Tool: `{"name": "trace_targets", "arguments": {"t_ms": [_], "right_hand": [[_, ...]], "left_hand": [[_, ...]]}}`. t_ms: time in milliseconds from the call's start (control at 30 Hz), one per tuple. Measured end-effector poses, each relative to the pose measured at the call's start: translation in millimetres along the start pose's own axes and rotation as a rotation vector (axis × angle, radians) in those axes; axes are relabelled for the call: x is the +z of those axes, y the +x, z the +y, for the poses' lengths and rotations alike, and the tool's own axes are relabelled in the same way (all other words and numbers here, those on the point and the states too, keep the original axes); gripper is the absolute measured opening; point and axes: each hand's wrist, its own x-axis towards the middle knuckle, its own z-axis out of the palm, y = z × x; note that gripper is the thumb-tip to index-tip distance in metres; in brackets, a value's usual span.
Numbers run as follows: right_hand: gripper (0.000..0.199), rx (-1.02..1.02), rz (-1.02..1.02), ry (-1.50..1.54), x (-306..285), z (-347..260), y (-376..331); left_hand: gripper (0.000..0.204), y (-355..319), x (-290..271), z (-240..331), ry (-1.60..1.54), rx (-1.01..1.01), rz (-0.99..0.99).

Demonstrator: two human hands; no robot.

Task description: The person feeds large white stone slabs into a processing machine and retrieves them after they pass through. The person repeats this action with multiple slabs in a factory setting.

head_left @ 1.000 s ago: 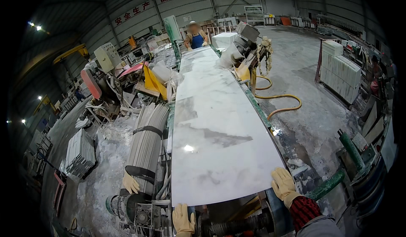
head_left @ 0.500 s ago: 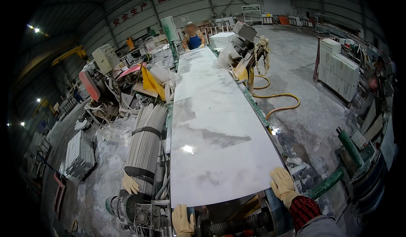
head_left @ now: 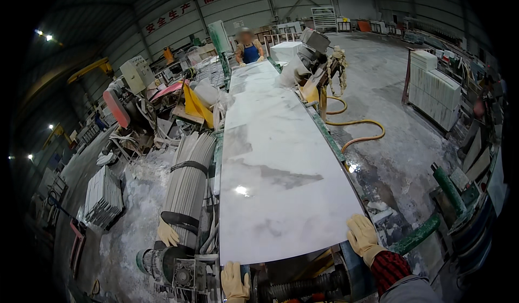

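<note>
A long, glossy white stone slab (head_left: pixel 281 211) with grey patches lies flat on a green-framed machine bed and stretches away from me. My left hand (head_left: pixel 234 284), in a cream glove, is at the slab's near left corner with its fingers extended. At the near right corner my right hand (head_left: pixel 363 238), also gloved, lies with fingers outstretched against the edge. Neither hand is wrapped round anything. Beneath the near edge, a dark ribbed roller (head_left: pixel 303 284) shows between my hands.
A person in a blue apron (head_left: pixel 250 54) stands at the slab's far end. To the left are a strapped bundle of grey strips (head_left: pixel 186 189), a loose cream glove (head_left: pixel 167 232) and a motor (head_left: pixel 157 265). A yellow hose (head_left: pixel 359 122) and green pipe (head_left: pixel 416 235) lie right.
</note>
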Motion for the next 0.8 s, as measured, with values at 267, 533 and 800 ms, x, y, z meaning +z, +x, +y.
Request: {"name": "trace_targets", "arguments": {"t_ms": [267,533,800], "right_hand": [[0.042,0.018,-0.016,0.004,-0.2,-0.7,-2.5],[0.042,0.023,-0.038,-0.013,-2.7,-1.6,-5.8],[0.042,0.038,-0.017,0.020,-4.4,-5.9,-6.0]], "left_hand": [[0.066,-7.7,7.6,-4.3,-0.008,0.011,0.056],[0.062,-5.9,-5.5,5.0,-0.011,-0.004,0.012],[0.059,-9.6,-3.9,3.1,0.026,0.008,0.026]]}}
